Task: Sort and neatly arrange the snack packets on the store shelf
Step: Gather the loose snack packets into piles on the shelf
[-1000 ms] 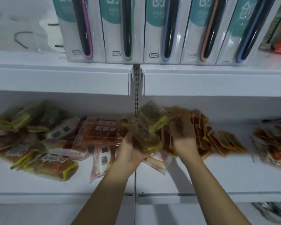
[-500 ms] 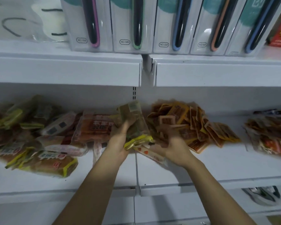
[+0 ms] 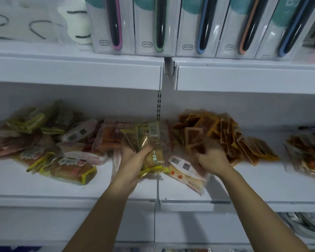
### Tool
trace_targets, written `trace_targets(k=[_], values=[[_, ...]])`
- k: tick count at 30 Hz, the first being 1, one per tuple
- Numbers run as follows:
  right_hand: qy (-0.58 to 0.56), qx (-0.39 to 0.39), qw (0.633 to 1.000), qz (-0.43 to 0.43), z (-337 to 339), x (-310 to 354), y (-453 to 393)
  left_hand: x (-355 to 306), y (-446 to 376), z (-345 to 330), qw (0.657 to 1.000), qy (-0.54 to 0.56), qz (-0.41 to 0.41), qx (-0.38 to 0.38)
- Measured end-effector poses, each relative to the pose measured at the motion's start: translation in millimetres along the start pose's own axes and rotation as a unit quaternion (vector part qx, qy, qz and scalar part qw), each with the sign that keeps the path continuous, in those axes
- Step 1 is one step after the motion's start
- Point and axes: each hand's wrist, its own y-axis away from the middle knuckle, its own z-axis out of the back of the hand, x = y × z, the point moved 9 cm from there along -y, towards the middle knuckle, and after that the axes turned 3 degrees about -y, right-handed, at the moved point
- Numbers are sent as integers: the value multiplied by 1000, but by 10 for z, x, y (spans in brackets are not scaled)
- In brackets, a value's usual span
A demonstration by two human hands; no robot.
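Note:
Snack packets lie in heaps on the white middle shelf (image 3: 262, 184). My left hand (image 3: 133, 159) grips a small stack of clear yellow-edged packets (image 3: 150, 142) near the shelf's centre seam. My right hand (image 3: 212, 158) reaches into the pile of small orange packets (image 3: 225, 133), fingers curled round a few of them. A pale packet with red hearts and a barcode (image 3: 185, 171) lies flat between my hands. Yellow-edged bread packets (image 3: 71, 170) and pinkish packets (image 3: 84, 131) are scattered on the left.
Another heap of orange-red packets (image 3: 309, 153) sits at the far right. The upper shelf carries boxed items with coloured handles (image 3: 158, 26). Its front lip (image 3: 76, 73) overhangs the snack shelf. A lower shelf shows wrapped goods (image 3: 302, 224) at bottom right.
My left hand has lowered its stack of yellow-edged packets slightly and holds it more upright. My right hand has moved right, deeper into the orange packets. The view has tilted down a little.

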Motion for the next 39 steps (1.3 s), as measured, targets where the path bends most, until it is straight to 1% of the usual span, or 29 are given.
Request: trace_targets(k=[2,3,6,8,9,10,11,13,14,15,16,18,20,21,23,25,28,30,32,34,37,39], values=[[57,31,997,52,-145,48,103,54,10,-47,1000,-19,8,1],[80,26,994,63,-213,26,153,84,20,-56,1000,-24,12,-7],[117,-8,990,72,-282,-14,239,171,40,-73,999,-11,23,-25],[133,-50,987,76,-173,12,265,212,51,-79,999,-13,24,-31],[127,-58,987,78,-135,41,288,223,59,-80,999,-16,23,-36],[115,-36,990,78,-152,81,324,217,75,-89,999,-17,21,-41],[112,9,990,80,-231,120,364,225,84,-85,998,-19,20,-49],[141,112,981,68,-463,125,460,213,108,-85,998,-19,11,-61],[141,141,978,53,-539,90,485,205,118,-80,998,-19,3,-64],[111,143,983,34,-547,54,464,187,137,-83,998,-22,-4,-65],[61,123,991,9,-490,21,420,176,147,-79,998,-25,-11,-63],[-62,57,995,-44,-276,-14,326,130,173,-54,997,-33,-27,-65],[-190,0,977,-93,-95,-4,277,78,178,-16,995,-39,-46,-75],[-238,-16,966,-101,-62,48,257,34,191,7,994,-49,-56,-84],[-293,-14,952,-87,-117,290,223,-52,220,27,990,-73,-76,-89],[-310,17,947,-79,-330,578,169,-134,274,91,989,-73,-80,-100],[-252,75,963,-54,-705,1070,123,-298,363,359,983,-92,-86,-136],[-204,144,968,-4,-1004,1479,114,-484,424,614,978,-102,-98,-156],[-176,208,960,63,-1308,1925,128,-661,466,936,972,-112,-93,-184],[-161,250,948,114,-1584,2332,104,-876,470,1308,965,-119,-95,-212],[-151,292,932,152,-1932,2907,72,-1083,393,1865,971,-40,-94,-216],[-152,273,931,188,-2085,3292,38,-1227,358,2226,972,2,-92,-217]])
